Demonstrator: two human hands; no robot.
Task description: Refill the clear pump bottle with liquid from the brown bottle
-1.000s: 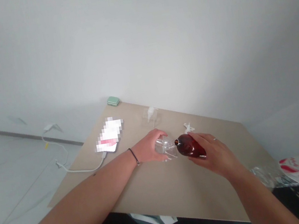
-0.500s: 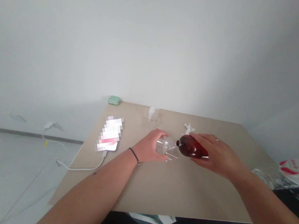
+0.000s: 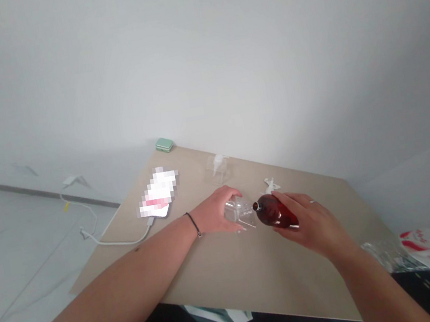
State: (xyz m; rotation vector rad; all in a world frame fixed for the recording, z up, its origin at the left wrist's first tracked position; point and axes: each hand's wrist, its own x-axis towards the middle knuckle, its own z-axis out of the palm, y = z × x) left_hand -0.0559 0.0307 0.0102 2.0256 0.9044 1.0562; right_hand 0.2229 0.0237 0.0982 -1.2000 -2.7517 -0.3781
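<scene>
L hand (image 3: 217,212) curled round clear plastic bottle (image 3: 240,214), R hand (image 3: 310,219) gripping dark-red bottle (image 3: 274,211), neck just beside clear one, both over middle of surface (image 3: 232,272). Risk: slick plastic slips if grip eases, bottle drops.

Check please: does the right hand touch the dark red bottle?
Touching: the head view shows the right hand wrapped around the body of the dark red bottle.

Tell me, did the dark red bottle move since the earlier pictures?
No, not that I can see: the gap between the dark red bottle and the small green case looks the same, so there is no clear shift either way.
</scene>
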